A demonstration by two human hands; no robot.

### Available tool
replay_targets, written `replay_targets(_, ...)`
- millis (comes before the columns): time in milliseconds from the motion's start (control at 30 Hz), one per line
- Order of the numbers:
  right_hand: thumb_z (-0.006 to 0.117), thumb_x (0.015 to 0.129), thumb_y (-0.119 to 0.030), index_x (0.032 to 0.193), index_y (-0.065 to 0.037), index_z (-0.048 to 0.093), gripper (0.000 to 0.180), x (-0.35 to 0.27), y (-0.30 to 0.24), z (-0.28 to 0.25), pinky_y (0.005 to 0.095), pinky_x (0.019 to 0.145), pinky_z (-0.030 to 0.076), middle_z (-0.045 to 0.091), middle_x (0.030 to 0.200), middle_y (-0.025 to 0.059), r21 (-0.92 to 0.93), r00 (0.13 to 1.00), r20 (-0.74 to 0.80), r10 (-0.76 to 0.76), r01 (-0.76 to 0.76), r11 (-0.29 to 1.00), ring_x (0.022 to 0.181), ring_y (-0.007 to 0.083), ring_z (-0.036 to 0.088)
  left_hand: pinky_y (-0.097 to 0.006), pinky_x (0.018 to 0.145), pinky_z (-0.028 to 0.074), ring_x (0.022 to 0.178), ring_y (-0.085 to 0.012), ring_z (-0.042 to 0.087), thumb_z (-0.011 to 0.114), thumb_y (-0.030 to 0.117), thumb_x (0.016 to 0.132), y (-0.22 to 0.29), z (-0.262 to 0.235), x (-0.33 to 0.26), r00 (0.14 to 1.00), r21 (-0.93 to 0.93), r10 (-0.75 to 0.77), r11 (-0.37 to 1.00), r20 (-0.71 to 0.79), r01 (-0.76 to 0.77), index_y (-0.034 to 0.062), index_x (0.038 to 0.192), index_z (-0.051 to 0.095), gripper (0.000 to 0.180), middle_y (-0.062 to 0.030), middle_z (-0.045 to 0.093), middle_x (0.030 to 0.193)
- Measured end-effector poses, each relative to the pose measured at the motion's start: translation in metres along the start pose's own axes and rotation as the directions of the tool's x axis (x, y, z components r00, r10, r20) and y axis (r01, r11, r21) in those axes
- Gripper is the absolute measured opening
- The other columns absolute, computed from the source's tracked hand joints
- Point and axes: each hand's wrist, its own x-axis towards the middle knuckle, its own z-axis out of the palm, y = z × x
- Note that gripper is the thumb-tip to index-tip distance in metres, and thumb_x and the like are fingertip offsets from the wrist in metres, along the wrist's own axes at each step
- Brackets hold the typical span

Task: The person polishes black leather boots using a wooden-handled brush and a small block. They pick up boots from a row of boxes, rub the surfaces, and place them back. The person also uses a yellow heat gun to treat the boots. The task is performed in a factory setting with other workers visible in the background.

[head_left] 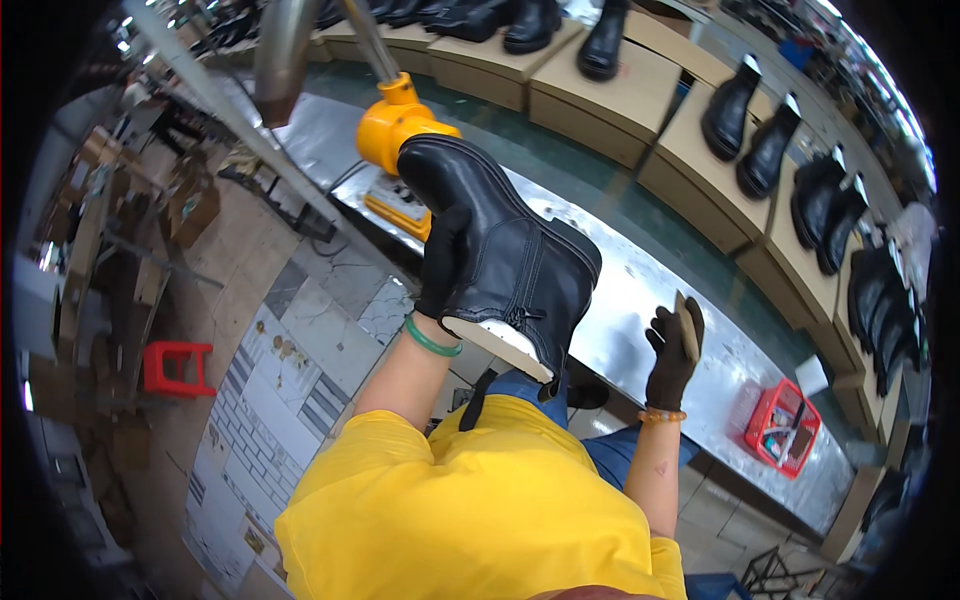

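Note:
A black leather ankle boot with a side zip is held up before me, its toe pointing to the far left. Pale lining shows at its top opening. My left hand, in a black glove, grips the boot from its left side; part of the fingers is hidden behind it. Apart from the boot, over the metal bench, my right hand is raised in a dark glove. Its fingers are bent around a thin tan flat piece, whose kind I cannot make out.
A yellow machine head with a metal pipe stands beyond the boot. Several black boots stand on brown cardboard boxes along the far side. A red basket with small items sits at the bench's right. A red stool is on the floor.

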Motion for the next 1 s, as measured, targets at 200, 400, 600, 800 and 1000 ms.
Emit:
replay_targets(200,0.058,0.09,-0.027,0.132,-0.009,0.045,0.047,0.002,0.014,0.002,0.0275,0.071,0.049,0.064,0.098,0.0075,-0.047,0.998,-0.02,0.061,-0.062,0.997,0.082,0.0135,0.06,-0.03,0.093,0.045,0.099,-0.0178,0.056,0.055,0.029,0.088,0.054,-0.027,-0.015,0.982,-0.078,0.173,0.981,-0.082,-0.179,0.0012,0.116,0.053,0.04,-0.0087,0.057,0.109)
replay_targets(400,0.06,0.088,-0.018,0.124,-0.003,0.05,0.04,0.001,0.025,0.004,0.022,0.062,0.044,0.06,0.088,0.0041,0.005,0.995,-0.063,0.074,-0.074,0.997,0.073,0.0098,0.055,-0.039,0.097,0.044,0.103,-0.0255,0.058,0.054,0.04,0.087,0.097,-0.07,-0.001,0.945,-0.045,0.297,0.951,-0.137,-0.306,0.0009,0.117,0.054,0.049,-0.0136,0.059,0.113)
replay_targets(600,0.059,0.089,-0.018,0.127,-0.007,0.049,0.04,0.011,0.06,-0.018,0.0228,0.061,0.045,0.062,0.089,0.0048,-0.051,1.0,-0.001,0.004,-0.004,0.999,0.071,0.0113,0.057,-0.043,0.095,0.046,0.102,-0.0303,0.06,0.054,0.042,0.085,0.13,-0.077,0.012,0.856,0.1,0.466,0.885,-0.225,-0.455,0.0004,0.118,0.055,0.053,-0.0171,0.06,0.115)
replay_targets(800,0.058,0.09,-0.015,0.127,-0.006,0.049,0.039,0.01,0.062,-0.017,0.0228,0.062,0.046,0.061,0.091,0.0042,-0.095,0.999,-0.015,-0.031,0.03,0.995,0.074,0.0112,0.057,-0.041,0.094,0.047,0.102,-0.0273,0.059,0.056,0.039,0.086,0.152,-0.071,0.008,0.854,0.034,0.486,0.872,-0.187,-0.489,0.0036,0.117,0.055,0.047,-0.0132,0.06,0.114)
replay_targets(1000,0.057,0.09,-0.011,0.125,-0.005,0.051,0.037,0.008,0.066,-0.018,0.0222,0.061,0.046,0.059,0.098,0.0022,-0.16,0.997,0.024,-0.074,0.077,0.984,0.076,0.0091,0.056,-0.043,0.097,0.045,0.108,-0.0282,0.057,0.056,0.038,0.087,0.17,-0.08,0.015,0.835,-0.027,0.541,0.838,-0.096,-0.546,0.0054,0.123,0.053,0.049,-0.0133,0.057,0.12)
